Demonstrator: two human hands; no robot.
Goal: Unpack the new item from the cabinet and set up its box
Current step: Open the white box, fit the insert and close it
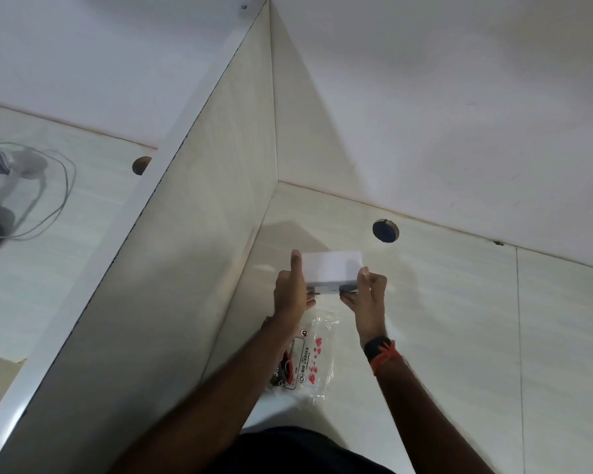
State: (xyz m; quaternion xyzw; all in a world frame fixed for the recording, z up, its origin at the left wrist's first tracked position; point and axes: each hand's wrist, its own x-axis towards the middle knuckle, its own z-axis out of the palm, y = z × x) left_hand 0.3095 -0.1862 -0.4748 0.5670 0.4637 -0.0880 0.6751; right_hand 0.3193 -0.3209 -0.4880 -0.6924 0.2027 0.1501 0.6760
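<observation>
Both hands closed on white box (332, 270), held above desk surface (442, 302) near partition corner. Left hand (290, 292) clamps left end, thumb up; right hand (368, 290) pinches right end. Step, as I judge: opening or setting up box. Next move needs steady hold, lid pulled apart. Plastic wrapper (310, 360) lies near, under forearms.

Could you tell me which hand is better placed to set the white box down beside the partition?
Probably the left hand: it grips the white box on the side nearest the partition, while the right hand holds the far end.
</observation>
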